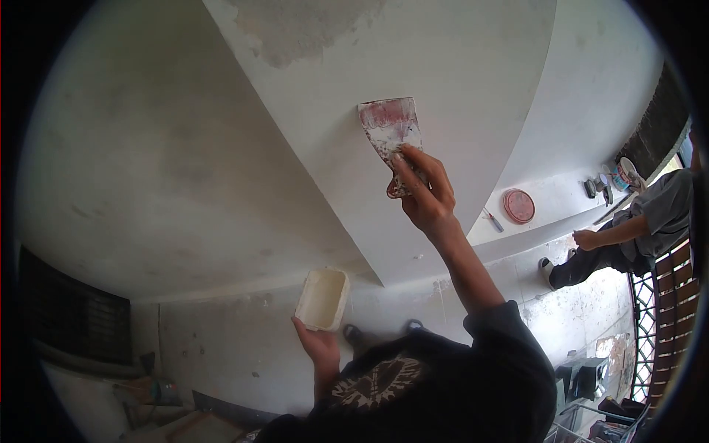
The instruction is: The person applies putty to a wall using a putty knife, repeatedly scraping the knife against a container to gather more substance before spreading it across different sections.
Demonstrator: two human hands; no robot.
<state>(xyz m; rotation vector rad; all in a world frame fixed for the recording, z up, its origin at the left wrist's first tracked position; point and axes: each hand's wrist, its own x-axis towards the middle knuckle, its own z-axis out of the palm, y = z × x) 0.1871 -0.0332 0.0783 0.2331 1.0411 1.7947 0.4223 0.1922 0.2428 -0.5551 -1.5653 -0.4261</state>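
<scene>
My right hand [425, 188] is closed around a putty knife [389, 122], its wide blade smeared with white and dull red. The blade lies over the pale wall [458, 81] in this view, its broad edge pointing away from me. Lower down, my left hand [317, 343] grips a cream rectangular tub [323, 299] by its near end, fingers hidden beneath it. Pale material coats the inside of the tub.
A grey rough patch [295, 29] marks the wall above. On the ledge at right lie a round red lid [518, 206], a screwdriver-like tool [493, 220] and a white bucket [626, 170]. Another person [628, 236] sits there. Boxes [583, 380] stand at lower right.
</scene>
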